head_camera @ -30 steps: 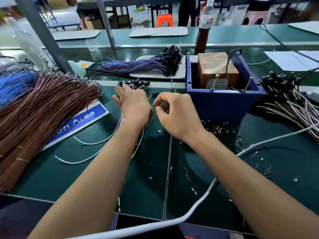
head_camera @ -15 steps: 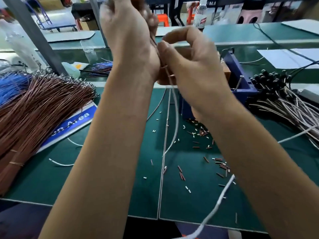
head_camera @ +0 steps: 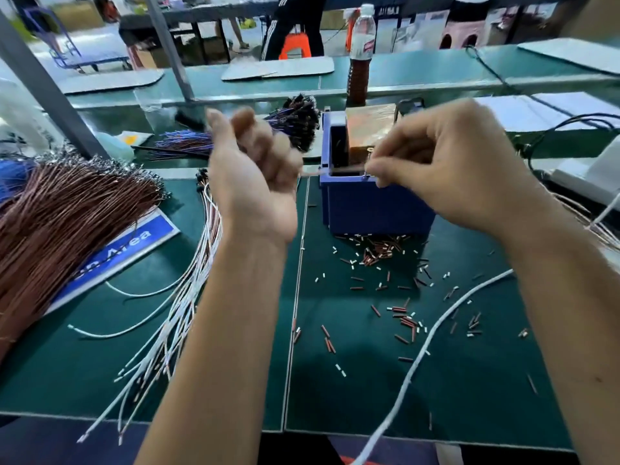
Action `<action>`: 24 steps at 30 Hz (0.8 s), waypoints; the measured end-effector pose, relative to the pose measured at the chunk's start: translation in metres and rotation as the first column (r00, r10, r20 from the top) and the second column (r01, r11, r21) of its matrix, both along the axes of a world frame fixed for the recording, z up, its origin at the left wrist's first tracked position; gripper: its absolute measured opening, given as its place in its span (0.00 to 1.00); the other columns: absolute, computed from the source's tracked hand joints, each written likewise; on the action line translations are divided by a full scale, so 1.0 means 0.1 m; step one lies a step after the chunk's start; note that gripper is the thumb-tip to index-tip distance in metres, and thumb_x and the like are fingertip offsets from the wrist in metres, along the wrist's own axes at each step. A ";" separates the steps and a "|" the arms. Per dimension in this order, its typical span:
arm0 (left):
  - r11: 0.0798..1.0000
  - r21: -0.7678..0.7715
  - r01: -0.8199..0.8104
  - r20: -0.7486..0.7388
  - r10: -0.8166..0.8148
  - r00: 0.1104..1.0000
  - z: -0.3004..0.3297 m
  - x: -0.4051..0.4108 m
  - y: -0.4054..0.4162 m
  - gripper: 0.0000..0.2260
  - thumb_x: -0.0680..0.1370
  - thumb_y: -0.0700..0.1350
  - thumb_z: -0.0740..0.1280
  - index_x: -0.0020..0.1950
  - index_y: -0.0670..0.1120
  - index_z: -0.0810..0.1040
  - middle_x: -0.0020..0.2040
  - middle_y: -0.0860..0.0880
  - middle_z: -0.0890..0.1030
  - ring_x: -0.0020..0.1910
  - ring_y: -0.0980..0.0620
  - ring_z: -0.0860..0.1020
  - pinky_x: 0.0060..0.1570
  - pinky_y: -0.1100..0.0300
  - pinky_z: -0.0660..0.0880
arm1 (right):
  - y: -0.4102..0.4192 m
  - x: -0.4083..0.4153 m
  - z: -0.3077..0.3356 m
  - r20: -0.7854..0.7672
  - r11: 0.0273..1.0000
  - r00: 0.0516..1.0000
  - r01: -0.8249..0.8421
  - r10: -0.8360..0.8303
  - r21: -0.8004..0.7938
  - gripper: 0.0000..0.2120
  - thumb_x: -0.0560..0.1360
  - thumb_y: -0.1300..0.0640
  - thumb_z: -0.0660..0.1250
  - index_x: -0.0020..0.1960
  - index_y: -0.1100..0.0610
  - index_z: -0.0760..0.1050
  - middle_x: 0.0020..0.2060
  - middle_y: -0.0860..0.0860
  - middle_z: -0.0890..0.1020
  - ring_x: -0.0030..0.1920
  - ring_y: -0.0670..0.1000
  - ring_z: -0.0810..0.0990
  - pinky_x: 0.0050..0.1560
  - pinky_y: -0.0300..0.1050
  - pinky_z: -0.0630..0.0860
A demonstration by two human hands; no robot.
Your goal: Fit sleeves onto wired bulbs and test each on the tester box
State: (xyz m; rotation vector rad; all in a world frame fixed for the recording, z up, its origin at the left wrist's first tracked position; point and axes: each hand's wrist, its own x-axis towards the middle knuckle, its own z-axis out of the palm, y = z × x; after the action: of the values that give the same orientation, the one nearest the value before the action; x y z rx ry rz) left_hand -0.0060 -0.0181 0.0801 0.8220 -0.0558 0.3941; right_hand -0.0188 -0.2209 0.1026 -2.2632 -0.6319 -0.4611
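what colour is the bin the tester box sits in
Dark blue. The bin shows best in the head view, its front wall facing the camera, with the tan tester box inside.

— What lettering do I have in view?
— I read only "Area" in white on the blue sign lying on the green mat; the bottle label is illegible.

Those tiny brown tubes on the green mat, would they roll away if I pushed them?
Probably some would. The tubes look like small round cylinders, so a push sideways could roll them, though the mat may slow them. They look very light, already scattered everywhere, so a nudge might flick several at once. Being so small, they are likely fiddly to pinch.
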 end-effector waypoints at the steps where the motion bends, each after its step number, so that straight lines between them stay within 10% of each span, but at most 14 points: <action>1: 0.994 0.101 0.044 0.000 -0.044 0.999 -0.11 -0.07 -0.03 0.17 0.86 0.53 0.59 0.39 0.49 0.71 0.28 0.54 0.63 0.25 0.55 0.59 0.24 0.61 0.60 | -0.02 -0.01 -0.09 0.015 0.999 1.000 0.011 -0.010 -0.052 0.02 0.74 0.57 0.79 0.44 0.54 0.87 0.34 0.43 0.85 0.34 0.39 0.83 0.41 0.30 0.77; 3: 0.918 0.387 0.089 -0.003 -0.095 0.995 -0.44 -0.17 -0.12 0.15 0.83 0.47 0.65 0.37 0.48 0.70 0.29 0.50 0.63 0.27 0.53 0.60 0.28 0.58 0.60 | -0.06 -0.03 -0.29 0.049 0.990 0.999 0.012 -0.005 -0.143 0.03 0.74 0.55 0.79 0.45 0.53 0.87 0.34 0.41 0.84 0.33 0.39 0.81 0.41 0.33 0.77; 6: 0.496 0.857 -0.137 0.181 -0.041 0.983 -0.82 -0.20 -0.16 0.06 0.77 0.39 0.68 0.41 0.40 0.75 0.32 0.43 0.71 0.32 0.51 0.70 0.33 0.55 0.67 | -0.11 -0.04 -0.59 0.048 0.976 0.999 -0.001 0.012 -0.216 0.03 0.76 0.54 0.77 0.47 0.53 0.86 0.39 0.46 0.86 0.40 0.46 0.83 0.47 0.52 0.81; 9: 0.169 0.936 -0.308 0.328 -0.107 0.939 -0.91 -0.17 -0.26 0.07 0.72 0.35 0.67 0.48 0.43 0.79 0.44 0.49 0.76 0.42 0.53 0.75 0.42 0.63 0.70 | -0.18 -0.03 -0.78 0.039 0.987 0.999 -0.013 0.019 -0.161 0.03 0.76 0.57 0.77 0.48 0.55 0.86 0.41 0.46 0.86 0.42 0.47 0.84 0.48 0.54 0.80; 24: 0.270 0.939 -0.212 0.243 -0.088 0.966 -1.15 -0.08 -0.24 0.03 0.77 0.35 0.74 0.46 0.42 0.86 0.39 0.52 0.84 0.37 0.55 0.81 0.40 0.59 0.76 | -0.24 -0.01 -1.08 -0.105 0.974 0.994 0.011 0.013 0.227 0.02 0.76 0.58 0.77 0.48 0.55 0.88 0.38 0.43 0.87 0.40 0.45 0.86 0.45 0.39 0.81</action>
State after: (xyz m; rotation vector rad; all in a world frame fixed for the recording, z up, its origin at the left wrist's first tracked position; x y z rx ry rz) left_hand -0.0138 -0.0425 -0.0349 2.0483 -0.5711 0.5377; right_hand -0.0199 -0.2447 -0.0055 -2.0549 -0.5001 -0.3888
